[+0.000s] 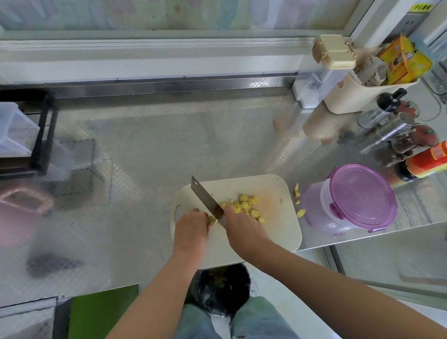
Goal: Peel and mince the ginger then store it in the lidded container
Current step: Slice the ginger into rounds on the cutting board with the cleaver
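Tabletop (152, 146): brushed metal, running the full width of the view beneath a window. Waste bin (222, 289): black-lined, on the floor under the near edge of the tabletop.

Cutting board (279, 233): cream, rounded corners, lying at the near edge with one corner overhanging the bin.

Lidded container (359, 196): clear body, purple lid fitted, standing just to the right of the cutting board and apart from it.

Right hand (241, 227): fingers wrapped round the handle of the cleaver (205, 198). The blade angles away to the upper left, with its edge down on the board.

Left hand (191, 227): curled fingers pinning a ginger piece (212, 219) against the board, directly beside the blade. The two hands sit close together, separated only by the cleaver.

Ginger slices (247, 204): yellow rounds in a loose heap on the board, right of the blade.

Ginger scraps (297, 190): a few pale strips on the tabletop, between the board and the container.
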